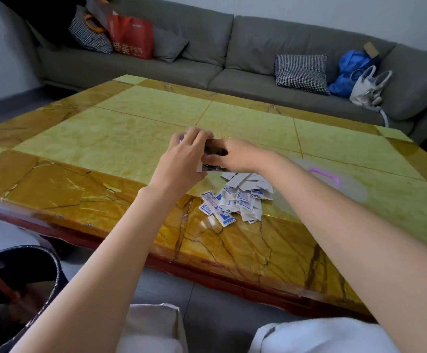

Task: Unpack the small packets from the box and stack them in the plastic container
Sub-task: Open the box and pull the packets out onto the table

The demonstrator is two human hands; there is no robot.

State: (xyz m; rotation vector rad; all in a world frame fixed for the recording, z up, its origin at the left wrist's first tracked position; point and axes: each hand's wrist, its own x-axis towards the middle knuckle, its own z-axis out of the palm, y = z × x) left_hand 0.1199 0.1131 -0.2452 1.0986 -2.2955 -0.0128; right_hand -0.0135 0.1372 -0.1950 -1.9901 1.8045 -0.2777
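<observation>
Both hands, left hand [182,155] and right hand [238,155], clamp the box [213,159] mid-table, tipped above the packets [235,200] heaped nearside. Better shake gently, keeping the spill beside the clear container [334,184] to its right.

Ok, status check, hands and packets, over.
Left hand and right hand both grip the box. Packets piled loose on table. Purple-handled lid beside pile. Nothing blocking.

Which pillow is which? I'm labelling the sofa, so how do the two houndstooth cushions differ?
The left cushion sits at the sofa's far left, half hidden behind a red bag; the right cushion lies fully in view beside a blue bag. The left one leans against the backrest, as does the right. Both share one black-and-white check.
</observation>
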